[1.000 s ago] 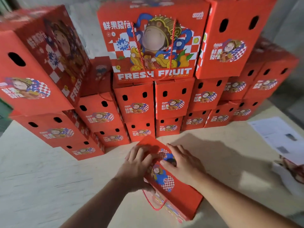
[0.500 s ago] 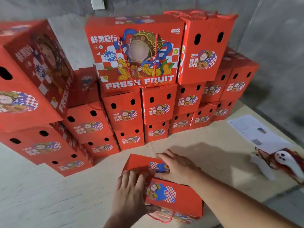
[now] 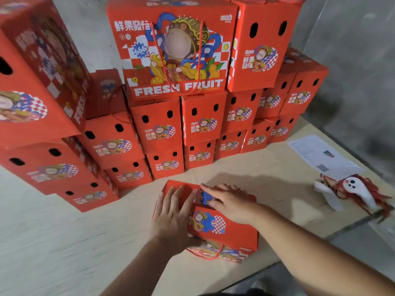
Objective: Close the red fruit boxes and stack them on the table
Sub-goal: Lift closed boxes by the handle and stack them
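A red fruit box (image 3: 226, 233) stands on the pale wooden table (image 3: 64, 242) near its front edge, top flaps folded down and a red cord handle hanging at its front. My left hand (image 3: 173, 218) lies flat on the left part of the top, fingers straight, thumb at the near side. My right hand (image 3: 230, 204) presses the far top flap with straight fingers. Behind it rises a wall of stacked red fruit boxes (image 3: 201, 124), with a large one facing me that reads FRESH FRUIT (image 3: 175, 50).
More red boxes are piled at the left (image 3: 38, 82). A printed paper sheet (image 3: 320, 154) and a bundle of red cords with white cloth (image 3: 354, 193) lie at the table's right. The table edge (image 3: 299, 251) runs diagonally beside my right arm.
The box has turned square to me and its top flaps lie flatter. My left hand slid onto the left top flap; my right hand stays pressing the far flap. The view shifted.
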